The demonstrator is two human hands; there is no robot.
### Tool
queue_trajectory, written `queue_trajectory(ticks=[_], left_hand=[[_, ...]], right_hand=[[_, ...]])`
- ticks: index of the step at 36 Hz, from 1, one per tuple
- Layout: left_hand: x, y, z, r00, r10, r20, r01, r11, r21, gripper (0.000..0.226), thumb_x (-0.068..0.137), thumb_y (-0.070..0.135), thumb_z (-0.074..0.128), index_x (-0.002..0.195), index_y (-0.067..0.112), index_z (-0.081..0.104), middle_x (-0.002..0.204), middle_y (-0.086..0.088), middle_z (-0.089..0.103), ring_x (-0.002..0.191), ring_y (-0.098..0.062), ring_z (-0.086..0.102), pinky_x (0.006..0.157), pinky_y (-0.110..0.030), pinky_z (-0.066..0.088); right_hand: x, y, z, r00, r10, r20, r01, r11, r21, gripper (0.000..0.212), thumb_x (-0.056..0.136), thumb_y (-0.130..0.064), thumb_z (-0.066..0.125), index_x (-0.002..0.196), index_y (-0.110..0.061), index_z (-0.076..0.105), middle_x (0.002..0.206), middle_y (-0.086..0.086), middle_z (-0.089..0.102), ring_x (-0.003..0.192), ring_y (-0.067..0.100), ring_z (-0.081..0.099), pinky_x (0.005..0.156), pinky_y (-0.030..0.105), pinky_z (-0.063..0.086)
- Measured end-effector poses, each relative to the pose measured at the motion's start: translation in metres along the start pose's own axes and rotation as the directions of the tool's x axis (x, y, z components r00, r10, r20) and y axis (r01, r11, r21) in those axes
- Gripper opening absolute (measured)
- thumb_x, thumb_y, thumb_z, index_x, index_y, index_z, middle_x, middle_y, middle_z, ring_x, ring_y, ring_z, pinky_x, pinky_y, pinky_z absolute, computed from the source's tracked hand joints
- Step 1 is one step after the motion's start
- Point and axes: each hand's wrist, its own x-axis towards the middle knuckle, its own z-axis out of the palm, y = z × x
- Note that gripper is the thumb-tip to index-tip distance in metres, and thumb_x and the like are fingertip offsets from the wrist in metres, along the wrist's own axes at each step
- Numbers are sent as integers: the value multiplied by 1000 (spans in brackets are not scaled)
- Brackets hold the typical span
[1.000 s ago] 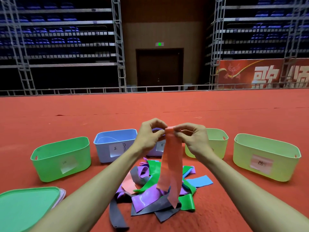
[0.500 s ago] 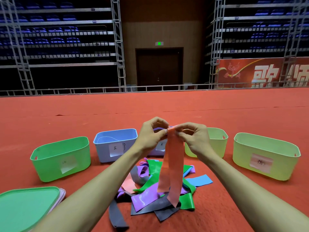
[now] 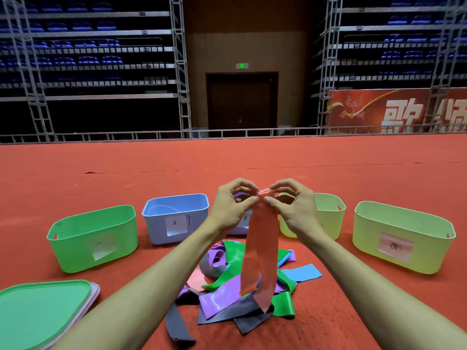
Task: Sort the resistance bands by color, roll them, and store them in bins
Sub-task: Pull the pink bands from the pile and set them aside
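My left hand (image 3: 231, 205) and my right hand (image 3: 294, 207) pinch the top end of a salmon-pink resistance band (image 3: 261, 251), which is folded into a small roll between the fingertips. The rest of the band hangs down over a pile of bands (image 3: 227, 291) in purple, green, grey, blue and pink on the red floor. A row of labelled bins stands behind: a green bin (image 3: 93, 237), a blue bin (image 3: 174, 215), a purple bin (image 3: 240, 229) mostly hidden by my hands, a pale yellow-green bin (image 3: 328, 213) and another yellow-green bin (image 3: 404, 236).
A stack of lids (image 3: 43, 311), green on top, lies at the near left. Red carpet (image 3: 151, 168) stretches far ahead to a metal rail, scaffolded seating and a dark door.
My fingers have turned the band's top end over into a tighter small roll, and the hanging tail has risen slightly. The view has tilted down a little.
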Motion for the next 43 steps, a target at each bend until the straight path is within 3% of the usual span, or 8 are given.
queue_trajectory(ticks=[4, 7, 10, 15, 26, 30, 35, 43], left_hand=[[0, -2, -1, 1000, -21, -1, 21, 1000, -16, 24, 84, -8, 65, 81, 16, 64, 79, 1, 66, 74, -8, 60, 76, -24, 52], [1, -3, -1, 999, -36, 6, 36, 998, -45, 24, 84, -8, 65, 81, 16, 64, 78, 2, 66, 73, -6, 60, 75, -21, 51], [1, -1, -2, 999, -47, 10, 47, 996, -71, 22, 85, -9, 64, 82, 13, 63, 77, 2, 65, 69, -2, 60, 70, -16, 50], [2, -1, -2, 999, -48, 0, 48, 997, -68, 23, 85, -10, 63, 83, 13, 63, 78, 1, 65, 68, -1, 58, 69, -16, 50], [8, -6, -1, 994, 89, -68, -67, 961, 270, 27, 82, -3, 68, 75, 23, 64, 76, 8, 67, 72, -6, 65, 78, -27, 57], [7, -6, 1, 991, 106, -77, -77, 948, 308, 14, 81, -2, 70, 82, 12, 71, 78, 2, 71, 74, -7, 68, 79, -26, 57], [10, -6, 3, 990, 64, -125, -25, 956, 291, 24, 78, 1, 71, 73, 24, 69, 75, 0, 73, 75, -14, 71, 77, -38, 58], [9, -6, 3, 989, -6, -150, 32, 985, 171, 26, 75, 5, 68, 65, 28, 68, 72, -2, 73, 73, -18, 71, 76, -46, 59]], right_hand=[[1, -2, 0, 999, 42, -10, -41, 999, 20, 31, 70, -2, 82, 75, -19, 57, 89, -1, 69, 64, 12, 62, 69, 40, 55], [2, -3, 0, 1000, 24, -12, -24, 1000, -9, 31, 70, -2, 82, 70, -19, 55, 91, -4, 70, 62, 3, 57, 69, 34, 53], [2, -3, 0, 1000, 14, -4, -14, 1000, -17, 30, 71, -3, 81, 68, -19, 56, 79, -2, 69, 63, 3, 57, 66, 25, 49], [3, -2, 1, 1000, 4, -13, -4, 1000, -12, 29, 70, -3, 82, 66, -21, 59, 64, -8, 63, 66, 9, 62, 69, 26, 53], [2, -1, 1, 1000, -13, -14, 13, 1000, -17, 33, 74, 4, 77, 69, -25, 63, 66, -6, 68, 64, 4, 66, 65, 25, 55], [1, 1, -1, 998, -55, -14, 55, 997, -56, 40, 75, 10, 72, 71, -29, 64, 65, -15, 68, 66, 2, 65, 67, 26, 54], [-1, 1, 0, 995, -93, -24, 90, 991, -99, 47, 78, 10, 66, 74, -37, 65, 69, -23, 68, 69, -2, 64, 70, 24, 53], [-2, 1, -1, 984, -179, 17, 180, 979, -97, 33, 79, 13, 64, 87, -17, 71, 82, -10, 69, 75, -1, 65, 73, 18, 53]])
